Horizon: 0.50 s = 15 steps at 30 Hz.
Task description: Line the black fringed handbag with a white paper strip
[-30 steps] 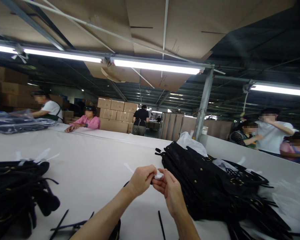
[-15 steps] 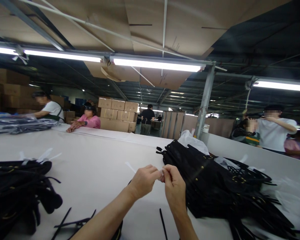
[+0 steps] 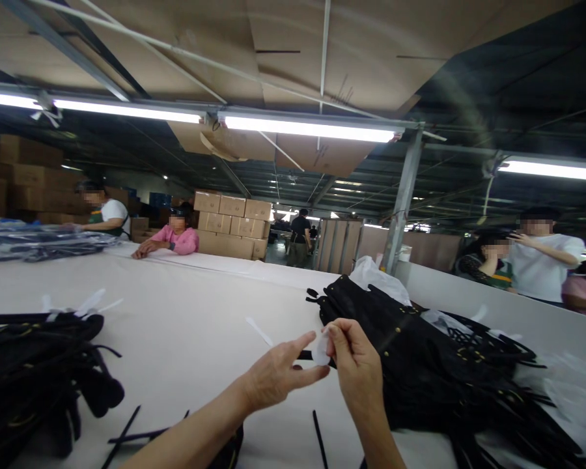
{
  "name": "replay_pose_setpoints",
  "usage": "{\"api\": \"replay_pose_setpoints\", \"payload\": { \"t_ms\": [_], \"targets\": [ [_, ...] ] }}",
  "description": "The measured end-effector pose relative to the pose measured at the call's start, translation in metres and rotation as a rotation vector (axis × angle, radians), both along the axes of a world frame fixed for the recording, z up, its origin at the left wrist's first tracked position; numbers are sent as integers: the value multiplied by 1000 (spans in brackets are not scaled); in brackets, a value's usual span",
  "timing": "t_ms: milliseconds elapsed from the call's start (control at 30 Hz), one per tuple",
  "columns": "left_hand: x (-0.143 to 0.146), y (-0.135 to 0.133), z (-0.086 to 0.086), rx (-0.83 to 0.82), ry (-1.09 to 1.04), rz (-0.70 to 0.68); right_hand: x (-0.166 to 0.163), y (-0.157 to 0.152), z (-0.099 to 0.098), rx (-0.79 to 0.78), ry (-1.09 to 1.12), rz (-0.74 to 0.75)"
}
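- Head view, surroundings: a wide white table (image 3: 185,312) spreads ahead. A heap of black strapped goods with small gold studs (image 3: 420,365) lies just right of the hands, and a second black heap (image 3: 34,371) sits at the left edge with white tags sticking up from it. Loose black straps (image 3: 141,433) lie on the table near the left forearm, one more black strap (image 3: 320,440) lies between the wrists.
- A crumpled white plastic bag (image 3: 378,279) rests behind the right heap; what is in it cannot be told. Stacked cardboard boxes (image 3: 232,225) stand closed at the far side. Bagged dark goods (image 3: 39,242) lie far left.
- Other people sit or stand at the far edge and on the right, well apart from the hands.
- The small white tag (image 3: 321,350) is held above the table just left of the right heap. Its long axis stands roughly upright.
- The right hand (image 3: 359,374) pinches the tag's upper edge between thumb and forefinger.
- The left hand (image 3: 278,374) is loosely open, forefinger stretched toward the tag, thumb near its lower edge; whether they touch it cannot be told.
- A thin white strip (image 3: 260,331) lies slantwise on the table beyond the left hand.
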State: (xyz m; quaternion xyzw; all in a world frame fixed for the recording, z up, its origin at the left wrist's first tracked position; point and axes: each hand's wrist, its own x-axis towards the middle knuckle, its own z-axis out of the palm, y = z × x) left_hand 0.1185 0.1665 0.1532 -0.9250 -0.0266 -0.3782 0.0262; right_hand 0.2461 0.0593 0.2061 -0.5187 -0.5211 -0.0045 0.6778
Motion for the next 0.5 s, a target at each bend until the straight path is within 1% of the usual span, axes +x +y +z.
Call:
{"api": "replay_pose_setpoints", "payload": {
  "t_ms": [67, 100, 167, 233, 367, 433, 500],
  "targets": [
    [-4, -6, 1, -53, -69, -26, 6, 1, 0, -52, 3, 15],
    [-3, -9, 2, -113, -95, -11, 7, 1, 0, -73, -13, 34],
    [2, -13, 5, -250, -104, 67, 6, 0, 2, -74, -53, 64],
    [11, -14, 9, -318, -43, 145, -1, -2, 4, -28, -107, 62],
    [26, -1, 17, -328, 107, 229, -18, -6, 8, 58, -268, 120],
    [28, 10, 21, -340, 199, 326, -22, -6, 9, 64, -280, 152],
    [25, 21, 23, -358, 301, 444, -21, -4, 9, 36, -248, 139]
  ]
}}
